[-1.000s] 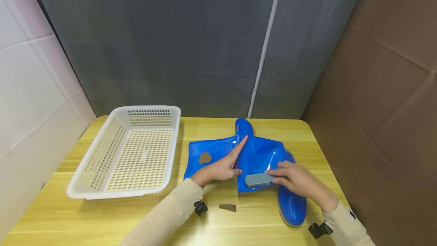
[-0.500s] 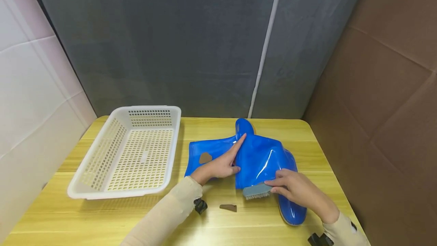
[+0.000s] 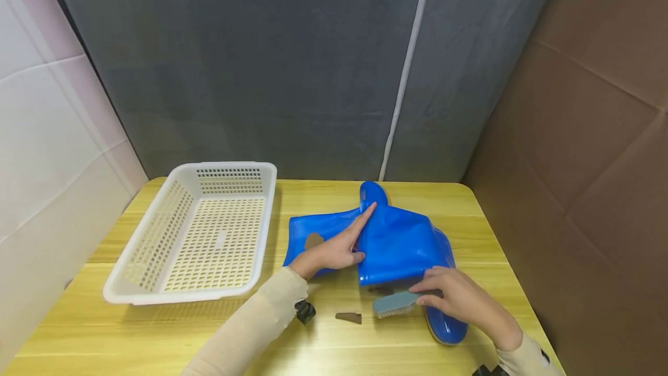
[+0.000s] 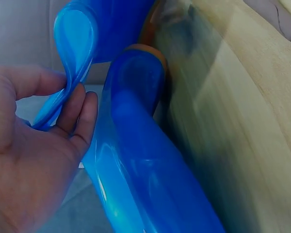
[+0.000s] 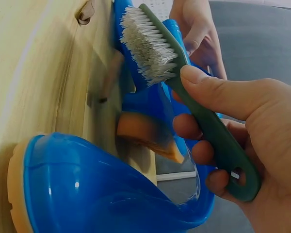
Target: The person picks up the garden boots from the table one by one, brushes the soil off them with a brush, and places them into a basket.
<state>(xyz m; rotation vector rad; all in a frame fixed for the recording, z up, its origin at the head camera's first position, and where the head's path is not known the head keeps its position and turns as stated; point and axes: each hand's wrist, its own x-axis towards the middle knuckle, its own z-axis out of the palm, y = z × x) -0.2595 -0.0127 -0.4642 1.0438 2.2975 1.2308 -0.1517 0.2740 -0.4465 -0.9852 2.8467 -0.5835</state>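
Observation:
Two blue rubber boots lie on their sides, overlapping. My left hand [image 3: 336, 253] is at the shaft of the upper boot [image 3: 402, 239]; in the left wrist view, its thumb and fingers pinch the folded top rim [image 4: 77, 36]. The lower boot [image 3: 326, 224] has a brown patch [image 3: 313, 241] on its shaft. My right hand [image 3: 451, 295] grips a scrub brush [image 3: 392, 303] by its grey-green handle, the thumb along its back. In the right wrist view, pale bristles [image 5: 145, 46] face the table side. The brush is just in front of the upper boot's lower edge, apart from it.
A white perforated plastic basket [image 3: 219, 248] stands on the table's left side. A thin brown curled piece [image 3: 348, 317] lies near the front. Another, blurred brown piece [image 5: 111, 75] shows beside the boots in the right wrist view. Fabric walls [image 3: 584, 161] enclose the table.
The brush has moved off the upper boot's shaft toward the table's front. That boot's lower edge has shifted slightly up and left, and a dark brown piece now shows below it.

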